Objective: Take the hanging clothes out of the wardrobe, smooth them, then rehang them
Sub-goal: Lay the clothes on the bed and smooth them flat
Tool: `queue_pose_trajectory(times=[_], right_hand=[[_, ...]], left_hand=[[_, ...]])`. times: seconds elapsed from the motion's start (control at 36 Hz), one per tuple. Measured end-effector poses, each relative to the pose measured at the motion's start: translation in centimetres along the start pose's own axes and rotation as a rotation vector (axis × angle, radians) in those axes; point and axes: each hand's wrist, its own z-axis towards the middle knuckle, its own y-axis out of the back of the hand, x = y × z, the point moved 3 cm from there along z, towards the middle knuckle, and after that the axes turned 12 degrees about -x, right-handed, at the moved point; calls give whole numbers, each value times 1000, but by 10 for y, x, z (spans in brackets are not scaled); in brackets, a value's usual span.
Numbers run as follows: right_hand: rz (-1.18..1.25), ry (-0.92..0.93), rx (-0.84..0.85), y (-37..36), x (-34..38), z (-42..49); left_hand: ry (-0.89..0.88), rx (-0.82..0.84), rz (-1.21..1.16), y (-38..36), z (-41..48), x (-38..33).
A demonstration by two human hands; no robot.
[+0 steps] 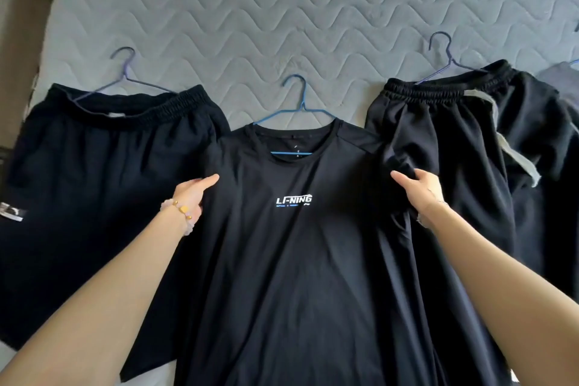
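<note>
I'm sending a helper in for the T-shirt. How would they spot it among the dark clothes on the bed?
On the grey quilted mattress lie three dark garments on hangers. The T-shirt is the middle one, between both hands. Unlike the shorts at its sides, it has a round neck and white chest lettering.

Your bare arms reach far, well apart; left hand and right hand flat, index fingers pointing inward.

Soft, even daylight is seen throughout; shadows are faint, dark fabric detail is lost, and frame edges are bowed.
</note>
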Motion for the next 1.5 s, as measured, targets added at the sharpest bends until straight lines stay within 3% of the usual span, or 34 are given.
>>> queue_pose_trajectory(times=[0.17, 0.33, 0.56, 0.64, 0.75, 0.83, 0.97, 1.08, 1.19, 1.33, 1.44, 1.5], right_hand=[[49, -41, 13, 19, 2, 11], [-30, -4, 44, 39, 0, 19], [-167, 152, 21, 62, 14, 30], [-190, 148, 37, 67, 17, 28], [-191, 129, 58, 70, 19, 27], [-210, 84, 192, 70, 18, 27], [-325, 36, 365, 82, 13, 25], [-393, 105, 425, 92, 11, 15], [-241, 142, 275, 96, 11, 13], [-123, 62, -5, 102, 9, 19], [-490, 181, -332, 110, 10, 27], [-634, 242, -368, 106, 10, 23]], left_hand=[[54, 117, -172, 10, 34, 0], [-81, 107, -38, 12, -2, -26], [-345, -186, 227, 30, 9, -44], [-461, -207, 383, 24, 6, -48], [-269, -67, 386, 19, 11, -42], [-100, 40, 347, 25, 11, -32], [-70, 252, 232, 38, -7, -28], [-91, 344, 149, 35, -22, -29], [-132, 340, 151, 25, -33, -26], [-186, 289, 115, 18, -33, -23], [-187, 276, 82, 15, -30, -19], [-211, 262, 113, 15, -30, -17]])
